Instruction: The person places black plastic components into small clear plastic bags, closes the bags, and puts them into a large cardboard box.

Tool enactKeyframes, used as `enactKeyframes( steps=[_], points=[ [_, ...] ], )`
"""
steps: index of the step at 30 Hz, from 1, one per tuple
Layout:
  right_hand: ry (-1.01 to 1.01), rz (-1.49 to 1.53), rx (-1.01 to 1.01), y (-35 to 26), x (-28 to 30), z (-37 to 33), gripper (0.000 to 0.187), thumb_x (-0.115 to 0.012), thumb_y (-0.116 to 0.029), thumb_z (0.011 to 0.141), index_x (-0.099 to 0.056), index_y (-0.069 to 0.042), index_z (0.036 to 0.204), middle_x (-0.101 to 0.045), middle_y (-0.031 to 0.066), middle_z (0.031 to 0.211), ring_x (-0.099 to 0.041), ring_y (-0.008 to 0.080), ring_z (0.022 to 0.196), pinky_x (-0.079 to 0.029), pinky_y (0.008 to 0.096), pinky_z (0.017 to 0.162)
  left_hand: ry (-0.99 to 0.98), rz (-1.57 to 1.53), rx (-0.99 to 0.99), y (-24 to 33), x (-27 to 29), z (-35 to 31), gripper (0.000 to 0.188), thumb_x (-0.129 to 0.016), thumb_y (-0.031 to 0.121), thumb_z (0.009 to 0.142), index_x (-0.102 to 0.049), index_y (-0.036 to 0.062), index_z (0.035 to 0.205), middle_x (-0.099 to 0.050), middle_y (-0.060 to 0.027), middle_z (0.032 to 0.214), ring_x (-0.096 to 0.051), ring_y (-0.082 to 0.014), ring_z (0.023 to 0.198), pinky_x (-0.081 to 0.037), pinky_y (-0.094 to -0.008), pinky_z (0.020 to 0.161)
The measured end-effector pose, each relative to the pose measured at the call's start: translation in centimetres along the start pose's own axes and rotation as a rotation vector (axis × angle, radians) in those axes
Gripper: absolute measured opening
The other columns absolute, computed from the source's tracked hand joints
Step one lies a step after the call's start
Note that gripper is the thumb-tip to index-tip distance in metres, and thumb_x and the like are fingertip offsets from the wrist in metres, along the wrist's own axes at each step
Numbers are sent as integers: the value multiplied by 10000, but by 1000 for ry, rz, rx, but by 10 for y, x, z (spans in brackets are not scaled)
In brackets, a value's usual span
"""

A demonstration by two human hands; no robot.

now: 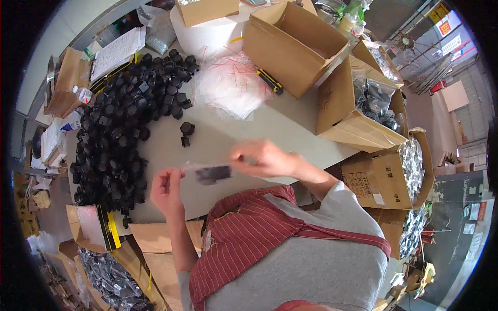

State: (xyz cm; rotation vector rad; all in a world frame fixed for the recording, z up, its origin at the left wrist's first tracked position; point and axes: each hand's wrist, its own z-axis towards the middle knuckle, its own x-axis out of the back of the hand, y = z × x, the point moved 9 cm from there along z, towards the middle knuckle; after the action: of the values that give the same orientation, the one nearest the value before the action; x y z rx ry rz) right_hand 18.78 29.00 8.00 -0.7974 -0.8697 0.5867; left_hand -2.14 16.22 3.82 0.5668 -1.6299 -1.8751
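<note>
Between my hands a small clear plastic bag (213, 174) with dark contents stretches over the near part of the table; it is blurred by motion. My left hand (167, 192) is closed, thumb and fingers pinching its left end. Curled at the other end is my right hand (264, 158), somewhat smeared but closed on the bag. Beyond them, two black plastic parts (187, 130) lie by themselves. A big heap of the same black parts (129, 111) covers the left of the table. Flat clear bags with red edges (233, 85) are piled at the back.
An open cardboard box (295, 46) stands at the far right of the table, a yellow-black utility knife (270, 81) beside it. More cartons with bagged parts (376, 103) line the right side. At lower left another carton holds packed dark bags (111, 274).
</note>
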Motion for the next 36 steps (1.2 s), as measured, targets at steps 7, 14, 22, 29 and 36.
enactKeyframes(
  steps=[7, 14, 22, 29, 36],
  points=[
    [1004, -279, -300, -63, 193, -96, 51, -646, -3, 856, -650, -5, 907, -640, 44, 909, -596, 112, 795, -484, 245, 703, 134, -23, 73, -52, 48, -1, 81, -557, 50, 962, -575, 2, 1025, -658, -76, 909, -635, -146, 846, -522, -277, 772],
    [1104, -857, -40, -60, 216, -84, 96, -663, -11, 852, -657, -13, 947, -672, 88, 948, -615, 169, 869, -492, 298, 811, 3, 14, 334, -134, 49, -31, 140, -553, 106, 973, -579, 18, 1079, -655, -81, 946, -646, -164, 879, -533, -299, 781],
    [623, -905, -396, 274, 119, 46, 410, -721, -265, 815, -585, -1, 1098, -613, 212, 1061, -565, 413, 1036, -467, 479, 864, -76, 92, 292, -101, -4, -26, 124, -533, 56, 967, -573, -5, 1067, -663, -79, 925, -649, -145, 858, -518, -275, 747],
    [524, -524, -785, 341, 151, 19, 233, -651, -276, 843, -736, -124, 998, -694, 148, 949, -646, 364, 877, -490, 405, 814, 17, 34, 427, -162, 56, -66, 163, -560, 67, 945, -578, -8, 1089, -663, -83, 936, -647, -151, 881, -517, -278, 756],
    [567, 54, -437, 196, 86, 24, 96, -669, -106, 816, -688, -14, 831, -654, 86, 966, -615, 184, 922, -469, 309, 834, 7, 280, 213, -112, 11, -41, 369, -673, 132, 859, -554, 6, 1184, -640, -113, 1085, -633, -231, 967, -513, -321, 853]
  ],
)
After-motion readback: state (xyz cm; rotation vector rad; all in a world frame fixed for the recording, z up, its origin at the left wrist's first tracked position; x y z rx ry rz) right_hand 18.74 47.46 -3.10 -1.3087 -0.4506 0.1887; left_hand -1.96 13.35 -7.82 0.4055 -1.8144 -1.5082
